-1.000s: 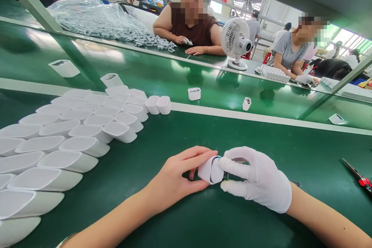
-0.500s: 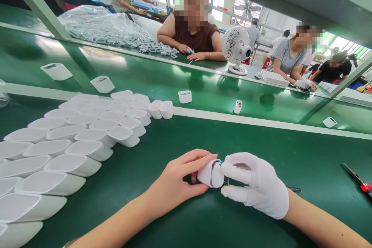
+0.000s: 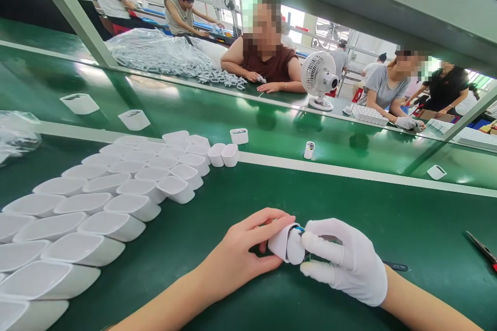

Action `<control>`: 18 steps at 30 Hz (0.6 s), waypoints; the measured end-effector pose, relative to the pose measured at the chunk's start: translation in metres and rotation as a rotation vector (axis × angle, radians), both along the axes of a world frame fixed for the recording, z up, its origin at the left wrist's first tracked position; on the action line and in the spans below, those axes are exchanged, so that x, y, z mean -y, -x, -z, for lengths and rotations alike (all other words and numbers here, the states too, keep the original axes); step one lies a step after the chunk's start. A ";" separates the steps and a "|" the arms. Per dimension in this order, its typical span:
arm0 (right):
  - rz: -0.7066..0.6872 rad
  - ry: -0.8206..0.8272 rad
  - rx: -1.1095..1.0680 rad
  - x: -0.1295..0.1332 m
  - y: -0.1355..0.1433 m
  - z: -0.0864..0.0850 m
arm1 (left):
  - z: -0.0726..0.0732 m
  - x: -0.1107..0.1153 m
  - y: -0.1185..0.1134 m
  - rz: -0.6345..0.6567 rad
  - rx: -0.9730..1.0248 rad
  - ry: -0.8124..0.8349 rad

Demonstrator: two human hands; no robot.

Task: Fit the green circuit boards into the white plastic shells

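My bare left hand (image 3: 248, 243) grips a white plastic housing (image 3: 278, 244) between thumb and fingers, its opening turned to the right. At that opening, my white-gloved right hand (image 3: 344, 258) pinches a white rounded insert (image 3: 295, 247) with a bit of blue wire and a dark part beside it. The insert sits partly at the mouth of the housing; how deep it goes is hidden by the gloved fingers. Both hands are held above the green bench (image 3: 233, 300). Behind the right wrist lies a small black tool or strip (image 3: 396, 266).
Rows of white open housings (image 3: 132, 194) stand at the left. Beyond a white strip, several white units (image 3: 238, 136) lie spaced along a green belt. Red-handled pliers (image 3: 481, 249) lie at the right. Across are a fan (image 3: 319, 75), a bagged pile of grey parts (image 3: 163, 57) and co-workers.
The camera view has tilted, so the scene sits lower and the rows appear further right. The units on the belt have shifted slightly left. Both hands keep their hold on the housing and insert.
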State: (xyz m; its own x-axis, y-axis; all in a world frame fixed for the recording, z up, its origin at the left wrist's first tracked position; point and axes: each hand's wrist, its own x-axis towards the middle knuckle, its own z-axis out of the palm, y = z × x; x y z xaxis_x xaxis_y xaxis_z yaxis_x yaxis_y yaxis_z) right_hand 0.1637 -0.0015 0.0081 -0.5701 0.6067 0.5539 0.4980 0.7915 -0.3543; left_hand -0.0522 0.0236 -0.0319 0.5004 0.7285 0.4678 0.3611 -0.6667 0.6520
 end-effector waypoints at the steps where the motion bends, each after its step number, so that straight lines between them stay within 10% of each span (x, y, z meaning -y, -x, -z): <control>1: -0.009 0.018 -0.006 0.000 0.000 0.001 | -0.001 0.001 0.000 -0.002 -0.011 0.000; 8: -0.011 0.043 -0.164 0.001 0.002 0.014 | -0.002 0.002 -0.003 0.008 0.053 -0.031; 14: -0.187 1.055 -0.688 -0.003 0.014 0.021 | -0.010 0.001 -0.009 0.057 0.087 -0.257; 18: -0.267 1.234 -0.727 -0.003 0.021 0.013 | -0.008 0.002 -0.012 0.053 0.081 -0.328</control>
State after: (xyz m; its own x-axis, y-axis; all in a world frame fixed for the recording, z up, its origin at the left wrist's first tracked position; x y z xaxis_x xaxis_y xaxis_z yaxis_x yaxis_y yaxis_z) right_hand 0.1428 0.0017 -0.0051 -0.5667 0.8237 -0.0209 -0.1946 -0.1584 -0.9680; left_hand -0.0400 0.0212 -0.0242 0.4850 0.5070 0.7126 0.2762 -0.8619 0.4253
